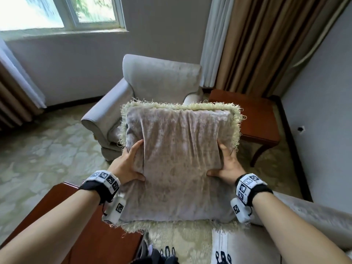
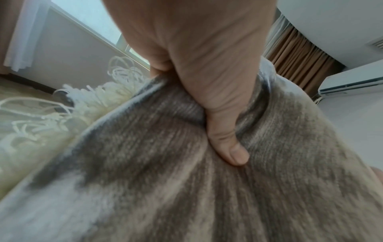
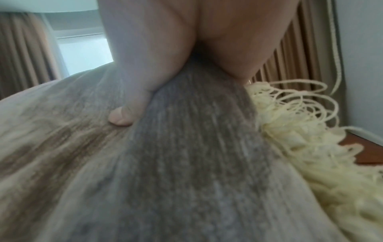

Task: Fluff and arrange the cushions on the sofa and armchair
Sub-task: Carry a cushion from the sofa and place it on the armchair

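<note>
The person holds a square cushion (image 1: 179, 161) of grey-beige velvet, edged with a cream fringe (image 1: 236, 126), up in front of the body, one hand on each side edge. The left hand (image 1: 129, 164) grips the left edge with the thumb pressed into the top face and the fingers (image 1: 136, 147) wrapped over the side; in the left wrist view the thumb sinks into a fold of the fabric. The right hand (image 1: 227, 164) grips the right edge in the same way, thumb on the face and the rest of the hand curled round the side, where the fabric bunches; the right wrist view is blurred, but the thumb tip shows on the velvet beside the fringe. The cushion is clear of any seat and covers most of the seat of a pale grey armchair (image 1: 158, 79) that stands beyond it. A wooden desk (image 1: 257, 119) stands just beside the armchair on its right, in front of brown curtains (image 1: 266, 44). Part of a pale sofa (image 1: 304, 212) shows under the right forearm, and another wooden desk (image 1: 91, 235) lies under the left forearm. A patterned carpet (image 1: 47, 149) covers the floor, and a window (image 1: 76, 12) is set in the far wall.
</note>
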A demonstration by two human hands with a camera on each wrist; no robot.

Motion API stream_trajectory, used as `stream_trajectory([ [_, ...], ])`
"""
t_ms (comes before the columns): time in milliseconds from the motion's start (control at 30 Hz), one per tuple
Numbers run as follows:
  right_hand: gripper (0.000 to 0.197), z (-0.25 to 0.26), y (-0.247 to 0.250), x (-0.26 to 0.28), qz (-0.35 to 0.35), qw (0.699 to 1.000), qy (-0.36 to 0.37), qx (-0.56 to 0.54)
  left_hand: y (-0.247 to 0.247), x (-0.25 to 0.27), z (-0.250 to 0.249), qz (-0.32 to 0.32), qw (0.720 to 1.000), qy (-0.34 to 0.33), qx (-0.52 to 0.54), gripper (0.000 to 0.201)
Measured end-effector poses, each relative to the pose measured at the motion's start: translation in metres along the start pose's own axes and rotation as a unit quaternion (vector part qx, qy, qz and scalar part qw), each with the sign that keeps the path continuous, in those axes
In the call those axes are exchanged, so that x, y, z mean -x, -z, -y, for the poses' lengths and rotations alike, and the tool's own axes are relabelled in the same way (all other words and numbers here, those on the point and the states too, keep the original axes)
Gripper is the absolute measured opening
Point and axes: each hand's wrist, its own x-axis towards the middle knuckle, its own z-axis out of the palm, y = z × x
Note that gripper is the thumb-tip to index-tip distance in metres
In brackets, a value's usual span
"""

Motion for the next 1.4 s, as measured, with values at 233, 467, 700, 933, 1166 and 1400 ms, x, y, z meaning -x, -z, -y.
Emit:
stream_trajectory([
  [233,0.127,-0.015,0.021,-0.089,-0.006,0.999,-0.045,0.029,0.011,-0.117,-0.008,0.014,0.999,-0.03,0.003,0.139],
  [467,0.132,-0.037,0.026,-0.235,0.031,0.998,-0.044,0.042,0.006,-0.24,0.0,0.016,1.0,-0.025,0.01,0.142],
  [700,0.133,0.013,0.007,-0.391,0.081,0.995,0.057,0.03,0.042,-0.323,0.043,-0.022,0.997,0.068,0.01,0.14],
  [933,0.128,0.091,-0.059,-0.508,0.119,0.989,0.082,0.036,0.09,-0.363,0.122,-0.054,0.985,0.164,0.01,0.139],
  [1166,0.127,0.158,-0.127,-0.59,0.121,0.988,0.095,0.032,0.132,-0.418,0.216,-0.048,0.982,0.178,0.031,0.139],
  [1400,0.132,0.184,-0.159,-0.642,0.091,0.994,0.049,0.018,0.17,-0.504,0.272,-0.032,0.994,0.102,0.001,0.141],
])
